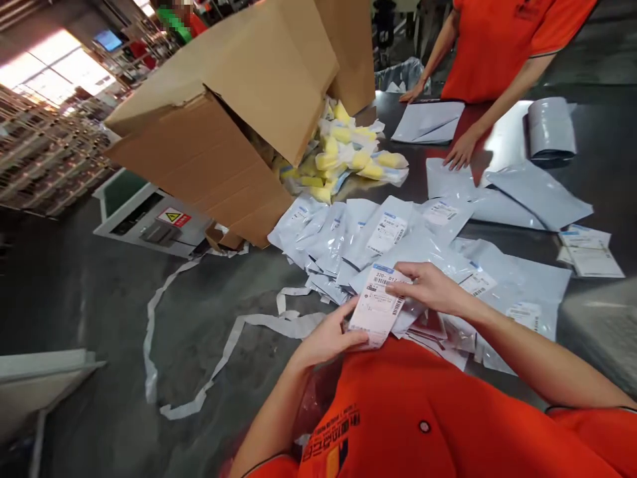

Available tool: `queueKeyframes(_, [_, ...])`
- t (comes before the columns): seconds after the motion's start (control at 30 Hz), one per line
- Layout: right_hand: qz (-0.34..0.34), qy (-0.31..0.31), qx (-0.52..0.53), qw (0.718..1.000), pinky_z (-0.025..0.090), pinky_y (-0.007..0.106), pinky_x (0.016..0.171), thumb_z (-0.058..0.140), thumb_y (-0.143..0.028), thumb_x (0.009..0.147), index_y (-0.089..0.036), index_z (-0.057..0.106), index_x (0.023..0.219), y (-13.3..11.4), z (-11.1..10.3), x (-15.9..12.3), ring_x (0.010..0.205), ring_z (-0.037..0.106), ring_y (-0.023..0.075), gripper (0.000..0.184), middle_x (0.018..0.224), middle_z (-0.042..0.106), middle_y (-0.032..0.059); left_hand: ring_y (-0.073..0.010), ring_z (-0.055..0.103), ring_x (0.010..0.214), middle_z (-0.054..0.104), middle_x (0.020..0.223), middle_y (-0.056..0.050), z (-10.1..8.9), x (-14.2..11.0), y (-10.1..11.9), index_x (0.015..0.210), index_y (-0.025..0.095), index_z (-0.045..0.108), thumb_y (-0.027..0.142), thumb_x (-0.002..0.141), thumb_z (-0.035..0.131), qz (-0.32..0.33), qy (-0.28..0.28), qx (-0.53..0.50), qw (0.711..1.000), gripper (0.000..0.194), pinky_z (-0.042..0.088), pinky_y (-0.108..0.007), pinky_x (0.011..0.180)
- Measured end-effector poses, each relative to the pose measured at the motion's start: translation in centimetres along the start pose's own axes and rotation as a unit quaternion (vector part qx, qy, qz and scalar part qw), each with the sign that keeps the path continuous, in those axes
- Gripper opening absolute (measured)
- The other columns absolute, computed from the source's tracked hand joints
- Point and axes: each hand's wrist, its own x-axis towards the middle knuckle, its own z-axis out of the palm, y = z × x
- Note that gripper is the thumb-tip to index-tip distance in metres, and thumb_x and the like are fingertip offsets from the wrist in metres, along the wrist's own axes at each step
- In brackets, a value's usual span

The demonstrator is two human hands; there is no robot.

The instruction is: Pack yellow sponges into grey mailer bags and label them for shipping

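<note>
While above the metal table (pixel 119 318), left-hand (pixel 351 338) and right-hand fingers (pixel 405 273) pinching a label's (pixel 375 307) edges

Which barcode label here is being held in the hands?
The white barcode label, held between the left hand and right hand; the others lie flat on grey mailers.

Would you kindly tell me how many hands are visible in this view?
4. The person's left hand and right hand hold a barcode label at the front; a co-worker's hand and their other hand are across the table. More could be out of view.
</note>
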Motion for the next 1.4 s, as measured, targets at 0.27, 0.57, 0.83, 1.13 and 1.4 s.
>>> queueKeyframes(0.27, [-0.066, 0.075, -0.116, 0.988, 0.037, 0.024, 0.064, 0.046, -0.043, 0.098, -0.019, 0.060, 0.082, -1.3, 5.6, -2.8, 0.069, 0.054, 0.0128, 0.032, 0.075, 0.062, 0.0013, -0.0097, 0.042, 0.062, 0.049, 0.064, 0.003, 1.3, 1.5, 2.2, 0.068, 0.014, 0.062, 0.043, 0.075, 0.071, 0.046, 0.156, 0.006, 0.987, 0.031, 0.035, -0.020, 0.058])
queueKeyframes(0.57, [0.010, 0.343, -0.227, 0.911, 0.037, 0.027, 0.065, 0.057, -0.040, 0.090, -0.019, 0.062, 0.083, 3.0, -3.3, -3.1, 0.072, 0.056, 0.0164, 0.022, 0.078, 0.063, 0.0028, -0.0165, 0.056, 0.073, 0.067, 0.078, 0.001, -1.7, 2.6, -0.3, 0.084, 0.016, 0.072, 0.033, 0.064, 0.078, -0.049, -0.008, 0.100, 0.994, 0.026, 0.041, -0.022, 0.064])
queueKeyframes(0.83, [0.221, 0.161, -0.478, 0.834, 0.040, 0.041, 0.082, 0.060, -0.060, 0.086, -0.017, 0.052, 0.138, 8.5, -3.2, 0.1, 0.103, 0.057, 0.0350, 0.068, 0.109, 0.067, 0.0179, -0.0225, 0.066, 0.064, 0.076, 0.075, -0.007, -9.1, 0.4, -2.6, 0.084, 0.011, 0.077, 0.038, 0.059, 0.081, -0.135, 0.127, -0.041, 0.982, 0.038, 0.048, -0.027, 0.057])
queueKeyframes(1.13, [0.025, 0.093, -0.402, 0.910, 0.017, 0.067, 0.113, 0.057, -0.063, 0.088, -0.021, 0.044, 0.149, 8.1, 4.1, 0.6, 0.145, 0.020, 0.0449, 0.076, 0.157, 0.032, 0.0185, -0.0277, 0.072, 0.070, 0.078, 0.080, -0.011, -6.9, 6.8, -0.3, 0.075, 0.012, 0.077, 0.040, 0.051, 0.089, -0.116, 0.067, -0.125, 0.983, 0.039, 0.056, -0.031, 0.063])
queueKeyframes(1.4, [-0.018, 0.302, -0.174, 0.937, 0.038, 0.038, 0.113, 0.045, -0.039, 0.098, -0.021, 0.052, 0.140, 13.1, -9.4, 2.3, 0.135, 0.045, 0.0205, 0.046, 0.145, 0.050, 0.0108, -0.0316, 0.073, 0.090, 0.078, 0.096, -0.014, -1.9, 14.1, -0.3, 0.092, 0.013, 0.075, 0.049, 0.057, 0.089, -0.184, -0.029, -0.099, 0.977, 0.052, 0.058, -0.037, 0.078])
